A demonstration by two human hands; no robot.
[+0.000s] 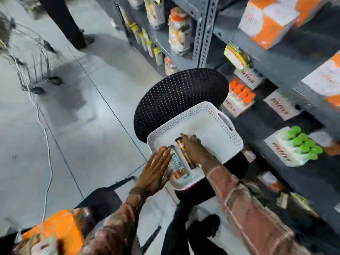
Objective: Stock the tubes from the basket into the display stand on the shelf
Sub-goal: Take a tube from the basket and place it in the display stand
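Observation:
A white perforated basket (217, 126) rests on a black chair seat. A few tubes lie at its near end: a dark-capped yellow and brown tube (184, 151) and a blue and orange tube (177, 167). My right hand (195, 149) lies flat over the yellow tube, fingers spread. My left hand (156, 170) rests with straight fingers on the basket's near-left rim, beside the blue tube. On the shelf to the right stand display stands with orange-capped tubes (242, 92) and green-capped tubes (303, 144). The picture is blurred.
A black perforated chair back (176, 92) rises behind the basket. Grey metal shelving (204, 30) with boxes and packets fills the right side. A wire trolley (31, 57) and a white cable (47, 144) are on the grey floor at left. A person's dark leg (64, 19) stands far back.

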